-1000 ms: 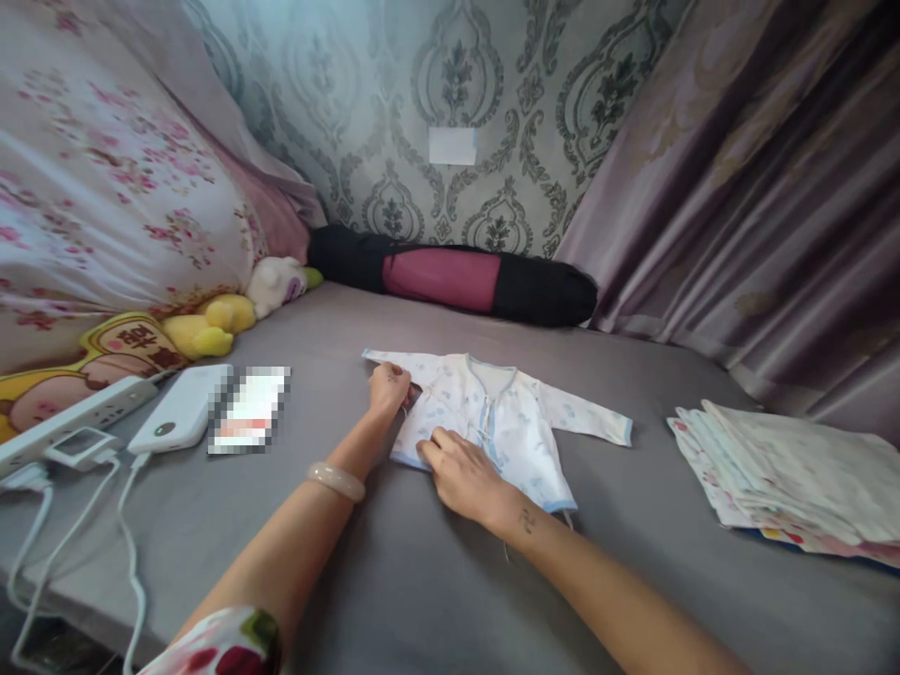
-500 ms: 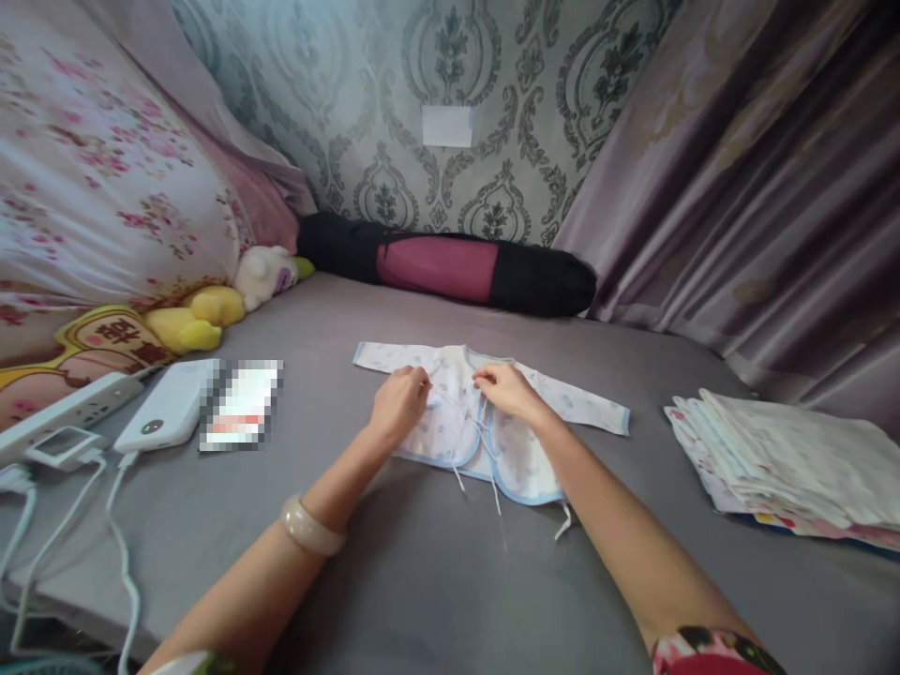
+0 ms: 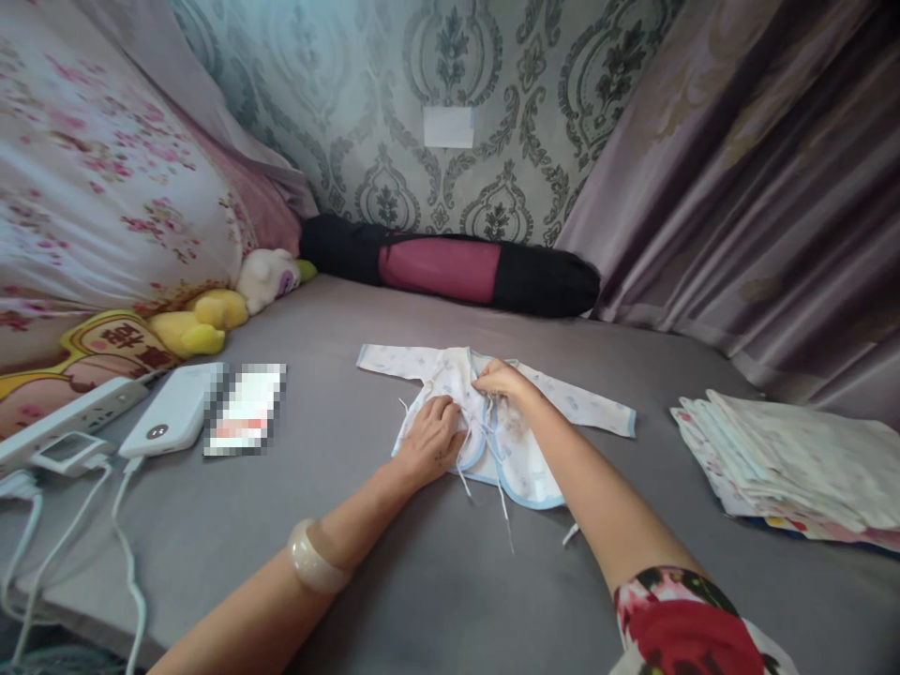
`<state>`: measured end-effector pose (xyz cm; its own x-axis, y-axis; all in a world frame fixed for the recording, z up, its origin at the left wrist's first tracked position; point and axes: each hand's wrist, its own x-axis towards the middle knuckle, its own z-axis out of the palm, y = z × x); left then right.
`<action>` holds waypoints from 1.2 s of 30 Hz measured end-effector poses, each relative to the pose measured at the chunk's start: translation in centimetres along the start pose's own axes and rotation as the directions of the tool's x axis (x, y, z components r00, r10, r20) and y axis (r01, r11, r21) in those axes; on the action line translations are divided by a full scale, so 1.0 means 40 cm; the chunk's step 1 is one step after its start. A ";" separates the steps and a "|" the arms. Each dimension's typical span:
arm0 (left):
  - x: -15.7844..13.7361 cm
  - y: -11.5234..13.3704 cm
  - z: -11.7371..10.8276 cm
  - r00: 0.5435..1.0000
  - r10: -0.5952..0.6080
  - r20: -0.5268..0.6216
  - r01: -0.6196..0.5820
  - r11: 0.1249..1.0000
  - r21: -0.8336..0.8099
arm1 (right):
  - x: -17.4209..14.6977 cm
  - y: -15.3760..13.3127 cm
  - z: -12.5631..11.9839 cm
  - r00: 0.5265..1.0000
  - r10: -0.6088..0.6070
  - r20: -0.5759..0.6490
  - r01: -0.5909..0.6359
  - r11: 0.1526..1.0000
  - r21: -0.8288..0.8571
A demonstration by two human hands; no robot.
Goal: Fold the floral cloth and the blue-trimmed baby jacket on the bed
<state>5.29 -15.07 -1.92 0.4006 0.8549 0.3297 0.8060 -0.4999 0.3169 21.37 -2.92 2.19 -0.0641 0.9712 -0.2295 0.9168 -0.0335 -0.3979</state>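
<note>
A white baby shirt (image 3: 538, 464) with pale blue trim and thin tie strings lies spread on the grey sheet, its two sleeves stretched out to the sides. My left hand (image 3: 431, 437) rests on the shirt's left front panel, fingers extended over the cloth. Up by the neckline, my right hand (image 3: 498, 380) is closed in a pinch on the front edge of the shirt. White tie strings (image 3: 503, 502) dangle from the front opening past the lower hem. Part of the right panel is covered by my right forearm.
On the right stands a stack of folded cloths (image 3: 794, 459). A white power bank (image 3: 172, 412), a blurred phone (image 3: 246, 408) and a power strip (image 3: 77, 422) with cables lie at left. Plush toys (image 3: 211, 319) and a black-and-pink rolled bag (image 3: 442, 267) line the back.
My left hand has come down and right from the upper left panel to lie on the lower front. My right hand stays near the neckline, its forearm swung slightly.
</note>
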 end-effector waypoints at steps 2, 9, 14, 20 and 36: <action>-0.002 0.008 0.008 0.999 -0.025 0.020 0.023 0.997 0.070 | -0.013 -0.005 -0.005 1.000 -0.001 0.009 0.001 0.999 -0.037; -0.009 0.016 0.027 0.997 -0.043 0.072 0.027 0.978 0.205 | -0.064 -0.016 0.007 0.971 -0.101 -0.219 0.026 0.947 -0.319; -0.011 0.011 0.027 0.999 -0.037 0.035 0.029 0.978 0.208 | -0.066 -0.049 0.016 0.932 -0.215 -0.293 0.068 0.896 -0.439; -0.019 0.006 0.038 0.998 -0.050 -0.038 0.058 0.971 0.234 | -0.023 -0.087 0.085 0.863 -0.498 -0.086 0.466 0.850 -0.245; -0.014 0.011 0.009 0.991 -0.097 0.088 0.083 0.985 0.151 | 0.043 -0.071 0.080 0.929 -0.364 -0.074 0.361 0.931 -0.047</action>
<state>5.58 -15.72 -2.27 0.3573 0.9082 0.2180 0.8931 -0.4005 0.2049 17.39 -1.92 0.08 -0.3636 0.9316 -0.0026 0.8492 0.3303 -0.4120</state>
